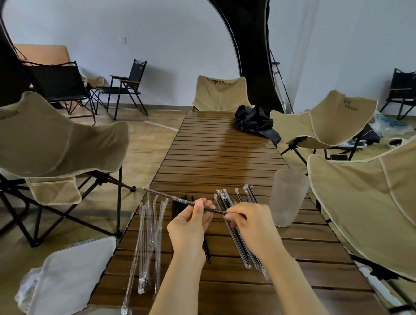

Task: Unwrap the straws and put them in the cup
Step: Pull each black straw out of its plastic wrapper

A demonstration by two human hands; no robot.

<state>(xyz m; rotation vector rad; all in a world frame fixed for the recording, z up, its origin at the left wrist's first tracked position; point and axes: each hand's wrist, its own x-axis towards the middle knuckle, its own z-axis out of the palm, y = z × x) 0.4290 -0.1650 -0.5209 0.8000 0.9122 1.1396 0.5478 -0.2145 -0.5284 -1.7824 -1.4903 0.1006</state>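
Observation:
I hold one wrapped black straw (170, 197) slantwise above the slatted wooden table (216, 151). My left hand (191, 226) pinches its middle between thumb and fingers. My right hand (252, 222) pinches its near end. Empty clear wrappers (149, 242) lie in a row to the left. Bare black straws (180, 204) lie behind my left hand, partly hidden. Several wrapped straws (242, 238) lie under and beyond my right hand. A frosted plastic cup (287, 197) stands upright to the right, with nothing visible inside.
A white lidded bin (70, 280) stands at the table's left front corner. Beige camping chairs (43, 141) flank the table on both sides and at the far end. A black bag (255, 122) lies on the far right of the table.

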